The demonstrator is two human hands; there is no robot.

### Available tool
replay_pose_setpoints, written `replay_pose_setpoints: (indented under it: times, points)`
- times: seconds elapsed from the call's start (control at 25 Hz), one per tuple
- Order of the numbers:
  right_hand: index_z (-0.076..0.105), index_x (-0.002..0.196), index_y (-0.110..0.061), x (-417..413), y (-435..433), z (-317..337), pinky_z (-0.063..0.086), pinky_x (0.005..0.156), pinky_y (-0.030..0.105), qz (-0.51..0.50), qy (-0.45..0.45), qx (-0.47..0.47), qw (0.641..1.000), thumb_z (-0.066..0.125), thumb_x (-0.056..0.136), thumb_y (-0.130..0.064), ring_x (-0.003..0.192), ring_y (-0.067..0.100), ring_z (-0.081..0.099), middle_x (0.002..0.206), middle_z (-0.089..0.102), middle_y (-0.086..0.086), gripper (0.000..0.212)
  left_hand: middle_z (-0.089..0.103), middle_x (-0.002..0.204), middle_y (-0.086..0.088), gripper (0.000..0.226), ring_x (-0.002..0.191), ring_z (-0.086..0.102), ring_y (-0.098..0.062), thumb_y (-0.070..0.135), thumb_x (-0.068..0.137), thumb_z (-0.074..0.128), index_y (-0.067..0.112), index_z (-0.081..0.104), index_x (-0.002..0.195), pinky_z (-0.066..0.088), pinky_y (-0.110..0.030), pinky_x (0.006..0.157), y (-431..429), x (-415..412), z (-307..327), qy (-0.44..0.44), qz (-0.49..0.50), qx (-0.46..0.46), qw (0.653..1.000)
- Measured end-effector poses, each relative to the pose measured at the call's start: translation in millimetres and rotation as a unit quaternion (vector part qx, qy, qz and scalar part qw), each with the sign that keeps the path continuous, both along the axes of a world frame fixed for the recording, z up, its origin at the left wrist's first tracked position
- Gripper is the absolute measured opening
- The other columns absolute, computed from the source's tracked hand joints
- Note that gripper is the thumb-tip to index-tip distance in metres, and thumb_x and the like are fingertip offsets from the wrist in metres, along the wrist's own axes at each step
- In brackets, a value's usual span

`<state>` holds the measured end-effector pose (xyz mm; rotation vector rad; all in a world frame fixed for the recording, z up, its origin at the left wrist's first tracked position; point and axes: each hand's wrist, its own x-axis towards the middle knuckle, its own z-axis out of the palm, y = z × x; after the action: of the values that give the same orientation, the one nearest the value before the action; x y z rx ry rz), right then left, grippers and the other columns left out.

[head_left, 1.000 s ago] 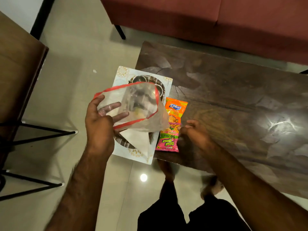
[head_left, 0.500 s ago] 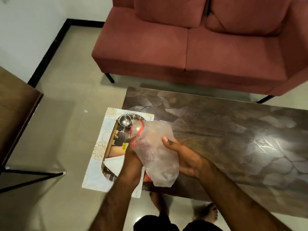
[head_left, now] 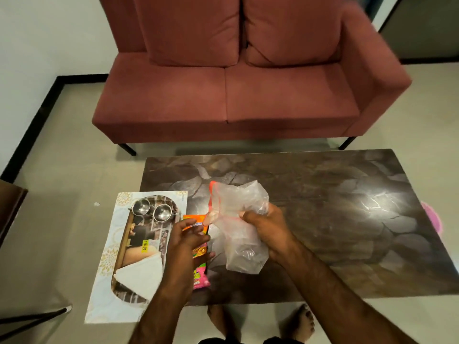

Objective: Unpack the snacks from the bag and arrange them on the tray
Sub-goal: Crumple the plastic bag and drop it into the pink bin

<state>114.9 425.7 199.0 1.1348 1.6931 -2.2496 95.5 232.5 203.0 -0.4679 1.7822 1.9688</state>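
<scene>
A clear plastic bag (head_left: 242,247) with a red rim hangs crumpled over the dark table (head_left: 335,232); my right hand (head_left: 269,232) grips it near the top. An orange snack packet (head_left: 195,217) and a pink snack packet (head_left: 201,279) lie end to end on the table, just right of the tray. My left hand (head_left: 185,247) lies palm down over the orange packet, fingers spread and blurred. The pale tray (head_left: 105,291), with a printed picture in its middle, overhangs the table's left edge. No packet lies on the tray.
A red sofa (head_left: 223,100) stands behind the table. A brown piece of furniture (head_left: 10,204) with black legs is at the far left. My bare feet (head_left: 300,326) show below the table's near edge. The table's right half (head_left: 372,207) is bare.
My left hand let go of the bag and came down onto the orange packet. My right hand carried the bag to the right, uncovering the packets. The camera tilted up.
</scene>
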Motion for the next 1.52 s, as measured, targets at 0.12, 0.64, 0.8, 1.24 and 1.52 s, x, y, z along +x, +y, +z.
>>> replay_pose_setpoints:
  times: [0.12, 0.64, 0.8, 1.24, 1.52]
  points:
    - [0.075, 0.117, -0.005, 20, 43, 9, 0.067, 0.085, 0.054, 0.025, 0.015, 0.003, 1.0, 0.071, 0.088, 0.008, 0.1, 0.038, 0.08, 0.107, 0.082, 0.017, 0.032, 0.042, 0.155, 0.017, 0.074, 0.138, 0.05, -0.014, 0.035, 0.083, 0.076, 0.059, 0.04, 0.143, 0.058, -0.046, 0.095, 40, 21, 17, 0.146, -0.151, -0.013, 0.978]
    - [0.07, 0.121, -0.036, 121, 183, 35, 0.066, 0.078, 0.039, 0.039, 0.052, -0.051, 0.997, 0.068, 0.078, -0.035, 0.108, 0.022, 0.074, 0.12, 0.077, 0.003, 0.043, 0.074, 0.107, 0.005, 0.049, 0.096, 0.073, -0.016, 0.012, 0.081, 0.064, 0.041, 0.063, 0.121, 0.059, -0.031, 0.075, 238, 94, 33, 0.251, -0.249, -0.145, 0.924]
    - [0.072, 0.117, -0.047, 141, 222, 42, 0.058, 0.097, 0.042, 0.022, 0.062, 0.019, 0.998, 0.069, 0.078, -0.052, 0.119, 0.016, 0.067, 0.126, 0.073, -0.011, 0.04, 0.077, 0.101, -0.011, 0.037, 0.093, 0.074, -0.035, -0.009, 0.089, 0.056, 0.017, 0.07, 0.112, 0.063, -0.05, 0.077, 269, 106, 44, 0.133, -0.151, -0.03, 0.979]
    - [0.072, 0.121, -0.03, 156, 233, 55, 0.063, 0.092, 0.03, -0.123, 0.113, 0.231, 0.959, 0.072, 0.095, -0.041, 0.105, 0.003, 0.074, 0.113, 0.077, -0.013, 0.028, 0.071, 0.077, -0.002, 0.037, 0.069, 0.069, -0.01, 0.001, 0.089, 0.035, 0.002, 0.059, 0.117, 0.058, -0.026, 0.061, 347, 148, 68, -0.04, -0.195, 0.152, 0.968]
    - [0.064, 0.085, 0.001, 151, 266, 50, 0.053, 0.063, 0.038, -0.214, 0.038, 0.215, 0.952, 0.06, 0.103, -0.048, 0.064, 0.017, 0.058, 0.072, 0.068, 0.014, 0.053, 0.072, 0.117, 0.009, 0.067, 0.099, 0.072, 0.0, 0.004, 0.086, 0.063, 0.033, 0.042, 0.142, 0.056, -0.013, 0.073, 345, 154, 73, 0.104, -0.364, -0.017, 0.925]
